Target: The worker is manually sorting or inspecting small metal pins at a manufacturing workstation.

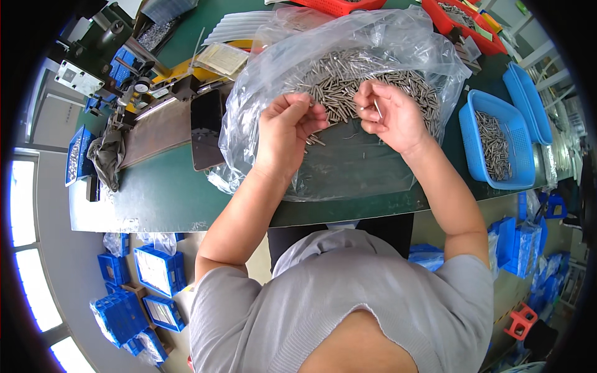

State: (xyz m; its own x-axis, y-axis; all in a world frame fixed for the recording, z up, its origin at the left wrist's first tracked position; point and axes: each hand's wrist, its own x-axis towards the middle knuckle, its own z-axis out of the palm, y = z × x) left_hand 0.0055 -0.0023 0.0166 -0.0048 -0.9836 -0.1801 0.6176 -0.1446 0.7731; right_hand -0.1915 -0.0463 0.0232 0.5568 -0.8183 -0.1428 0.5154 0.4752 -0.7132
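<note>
A clear plastic bag (249, 105) lies spread over the green table, with a heap of small metal pins (339, 93) on it. Above the left part of the heap is my left hand (291, 121), thumb and fingertips pinched together; what they hold, if anything, is too small to make out. My right hand (392, 115) hovers over the heap's near right side, its fingers curled. A thin metal pin (377, 109) shows between those fingers. A few loose pins (315, 140) lie on the plastic near my left hand.
On the right stand a blue basket (471, 146) of metal pins and another blue basket (528, 102) behind it. Red trays (429, 7) sit at the back. A dark flat panel (207, 130) and a measuring stand with a dial (142, 84) are on the left. Blue crates (121, 317) are stacked on the floor.
</note>
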